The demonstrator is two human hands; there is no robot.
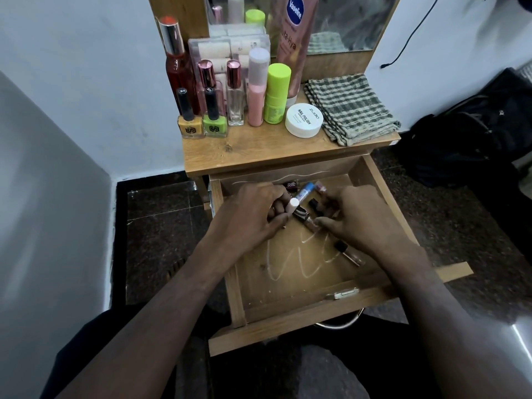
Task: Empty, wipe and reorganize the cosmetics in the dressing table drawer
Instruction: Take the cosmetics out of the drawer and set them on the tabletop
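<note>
The wooden drawer (288,318) is pulled open below the dressing table top (247,151). Both my hands reach into its far half. My left hand (250,217) is closed around several small cosmetic tubes, among them a white-capped stick (294,203) and a blue-ended tube (307,188). My right hand (357,217) pinches a clear lip-gloss tube (312,225) at its fingertips. A dark-capped vial (349,254) lies loose under my right wrist. A small dark tube (292,185) rests at the drawer's back. White powder streaks (299,254) mark the drawer floor.
On the table top stand two nail polishes (201,122), perfume bottles (234,93), a pink bottle (257,87), a green bottle (277,93), a Vaseline tube (296,41), a white jar (304,120) and a folded checked cloth (349,106). A dark bag (475,133) lies on the floor at right.
</note>
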